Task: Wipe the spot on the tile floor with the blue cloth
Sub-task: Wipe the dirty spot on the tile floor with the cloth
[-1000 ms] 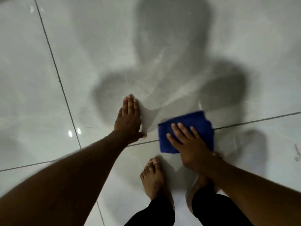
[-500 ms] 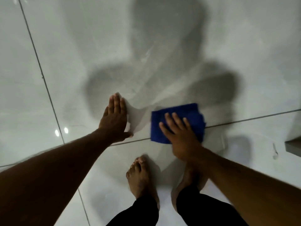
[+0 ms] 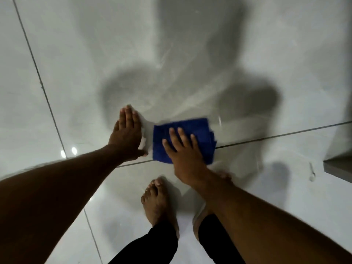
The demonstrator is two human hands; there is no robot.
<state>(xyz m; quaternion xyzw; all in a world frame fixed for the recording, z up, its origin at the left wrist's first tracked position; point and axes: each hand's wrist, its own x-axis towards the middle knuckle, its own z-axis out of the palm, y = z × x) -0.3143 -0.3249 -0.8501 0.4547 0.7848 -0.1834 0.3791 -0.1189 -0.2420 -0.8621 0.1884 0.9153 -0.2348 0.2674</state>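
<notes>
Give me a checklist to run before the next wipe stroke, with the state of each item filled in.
1. Right hand flat on the cloth, fingers spread: ok.
2. Cloth lying on the floor, folded, not bunched up: ok.
3. Left hand braced flat on the floor, beside the cloth and not touching it: ok.
4. Room to stroke: left hand sits close to the cloth's left edge, so a leftward stroke is cramped: not ok.
5. Feet: the one visible foot is behind the cloth, off it: ok.
6. Spot under the cloth and coming off: cannot tell, the cloth hides that patch.
</notes>
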